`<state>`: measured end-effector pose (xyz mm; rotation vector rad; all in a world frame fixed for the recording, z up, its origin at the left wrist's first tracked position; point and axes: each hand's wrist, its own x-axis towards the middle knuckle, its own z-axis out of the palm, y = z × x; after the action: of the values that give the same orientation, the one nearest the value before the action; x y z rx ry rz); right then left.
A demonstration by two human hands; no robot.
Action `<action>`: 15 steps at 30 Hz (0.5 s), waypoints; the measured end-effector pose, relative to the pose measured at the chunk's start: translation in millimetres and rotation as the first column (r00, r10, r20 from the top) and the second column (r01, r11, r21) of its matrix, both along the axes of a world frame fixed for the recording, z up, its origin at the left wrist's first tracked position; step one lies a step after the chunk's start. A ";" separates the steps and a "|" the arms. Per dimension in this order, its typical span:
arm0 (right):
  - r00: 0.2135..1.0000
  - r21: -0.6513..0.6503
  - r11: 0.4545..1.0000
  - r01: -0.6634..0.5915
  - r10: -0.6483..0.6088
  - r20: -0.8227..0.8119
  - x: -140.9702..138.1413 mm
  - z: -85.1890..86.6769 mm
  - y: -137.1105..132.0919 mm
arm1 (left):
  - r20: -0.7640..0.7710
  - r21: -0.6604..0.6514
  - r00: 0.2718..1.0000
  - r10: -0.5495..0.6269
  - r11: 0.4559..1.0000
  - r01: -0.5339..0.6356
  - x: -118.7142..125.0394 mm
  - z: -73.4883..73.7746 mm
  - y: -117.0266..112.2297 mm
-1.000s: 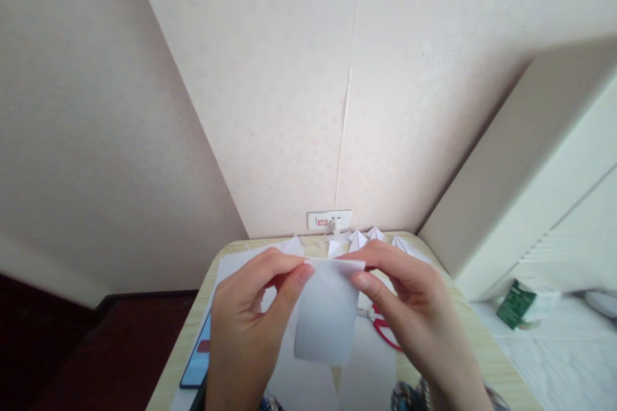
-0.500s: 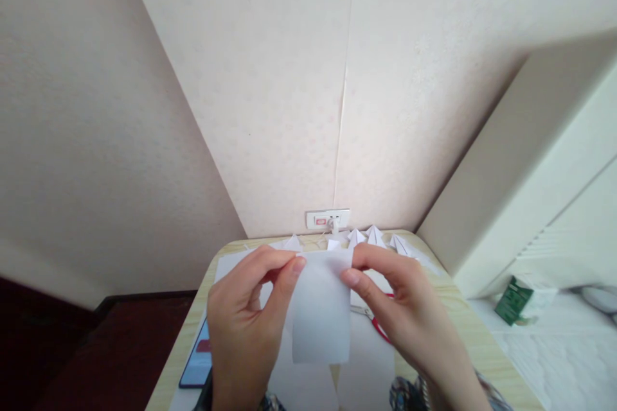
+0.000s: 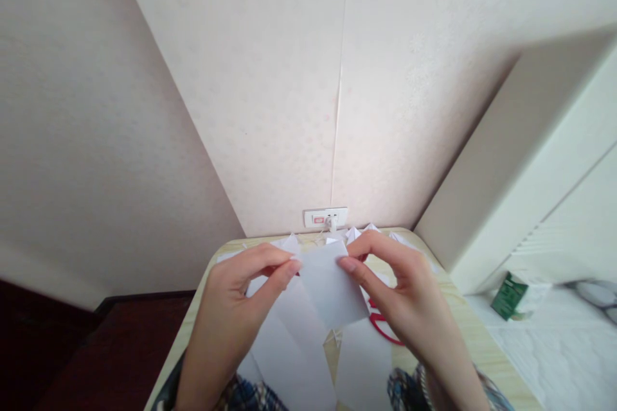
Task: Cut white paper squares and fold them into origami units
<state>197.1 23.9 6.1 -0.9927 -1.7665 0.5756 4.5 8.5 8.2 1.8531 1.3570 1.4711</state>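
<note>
A small white sheet of paper [image 3: 335,292] is held up over the table by its upper corners and hangs at a tilt. My left hand [image 3: 245,295] pinches the upper left corner between thumb and forefinger. At the upper right corner, the thumb and forefinger of my right hand [image 3: 400,289] pinch it too. Red-handled scissors [image 3: 385,332] lie just left of my right wrist, their blades hidden behind the paper. Larger white sheets [image 3: 299,363] are spread beneath the hands.
Folded paper pieces with pointed tops [image 3: 354,234] line the back of the light wooden table [image 3: 491,359]. A wall socket [image 3: 318,219] with a white plug sits just above the back edge. To the right, a green and white box [image 3: 508,295] rests on a white quilted surface.
The held paper has turned, its lower edge swinging up and to the right. My left hand has moved slightly left and lower, and the phone at the left no longer shows.
</note>
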 end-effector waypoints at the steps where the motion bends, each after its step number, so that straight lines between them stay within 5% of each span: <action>1: 0.999 0.020 1.000 -0.013 0.012 0.034 1.9 0.2 0.2 | -0.040 -0.008 0.999 -0.032 0.999 0.032 -4.2 1.8 0.6; 8: 0.957 0.063 0.983 -0.171 0.151 0.247 -3.3 -3.2 -7.8 | -0.083 0.072 0.994 -0.067 0.995 0.073 7.5 6.0 -4.1; 15: 0.992 0.065 0.992 -0.104 0.099 0.073 -16.1 -4.4 -11.0 | 0.012 0.077 0.998 0.068 0.995 -0.069 13.5 -1.1 -5.6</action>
<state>180.9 12.9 1.7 -0.8888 -1.8944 0.5455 18.0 2.8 7.1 1.8609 1.3907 1.5860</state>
